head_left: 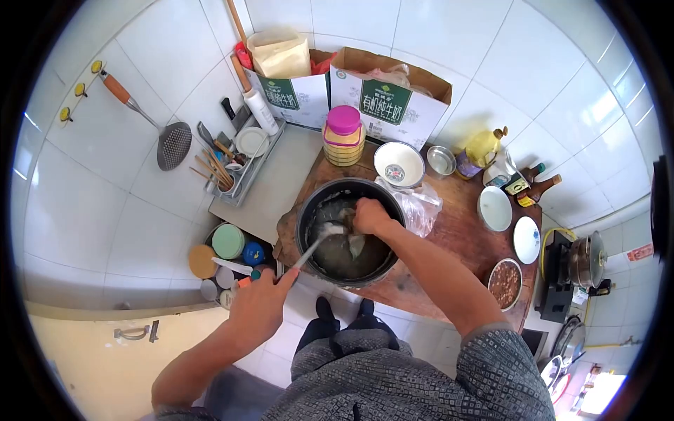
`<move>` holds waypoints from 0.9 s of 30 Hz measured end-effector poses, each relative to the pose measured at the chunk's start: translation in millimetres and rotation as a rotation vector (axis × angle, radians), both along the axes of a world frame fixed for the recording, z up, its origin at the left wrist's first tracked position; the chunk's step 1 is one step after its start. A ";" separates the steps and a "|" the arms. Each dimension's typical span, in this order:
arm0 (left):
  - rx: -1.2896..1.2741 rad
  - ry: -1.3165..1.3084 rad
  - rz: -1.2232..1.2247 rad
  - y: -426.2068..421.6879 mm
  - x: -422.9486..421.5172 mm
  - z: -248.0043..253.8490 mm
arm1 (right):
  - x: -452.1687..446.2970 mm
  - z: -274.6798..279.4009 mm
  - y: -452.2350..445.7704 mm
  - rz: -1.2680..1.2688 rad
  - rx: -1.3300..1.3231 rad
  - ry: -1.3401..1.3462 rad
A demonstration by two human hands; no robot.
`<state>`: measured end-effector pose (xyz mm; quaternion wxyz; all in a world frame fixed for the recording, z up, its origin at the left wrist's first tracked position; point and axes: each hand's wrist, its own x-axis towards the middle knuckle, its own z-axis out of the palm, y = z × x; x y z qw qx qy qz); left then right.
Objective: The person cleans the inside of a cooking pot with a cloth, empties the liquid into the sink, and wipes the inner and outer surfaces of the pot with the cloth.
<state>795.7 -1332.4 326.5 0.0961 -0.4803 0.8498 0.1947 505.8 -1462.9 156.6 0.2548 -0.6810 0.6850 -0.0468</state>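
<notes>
A dark deep pot (304,210) stands at the table's left end with murky, greyish liquid inside. My left hand (263,302) is closed around the handle of a long-handled metal utensil (307,255), which slants into the pot. Its whitish head lies in the liquid, too unclear to tell its kind. Inside the pot, near the right wall, my right hand (371,216) reaches down with its fingers curled together. Just below those fingers is a pale, wet piece (357,245); whether they grip it is hidden. A clear plastic bag (423,210) lies against the pot's right side.
Behind the pot stand a pink-lidded jar (344,137), a white bowl (399,165) and milk cartons (390,98). Bottles (481,151), more bowls (495,208) and a bowl of brown pieces (505,284) are rightward. A gas stove (556,277) is far right.
</notes>
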 end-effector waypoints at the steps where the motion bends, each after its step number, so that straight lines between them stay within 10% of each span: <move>1: -0.005 0.009 0.005 1.2 0.8 -1.5 | 1.3 7.2 1.4 0.005 -0.005 0.009; 3: 0.003 -0.033 0.027 5.8 -3.2 0.0 | 4.3 21.2 18.0 -0.024 0.019 -0.308; 15: 0.136 0.043 0.000 2.7 6.0 -15.9 | 24.5 83.3 101.8 0.165 -0.474 -0.270; 27: -0.044 -0.051 -0.115 -2.1 -16.4 -4.4 | 16.0 -8.7 17.7 0.059 -0.229 -0.206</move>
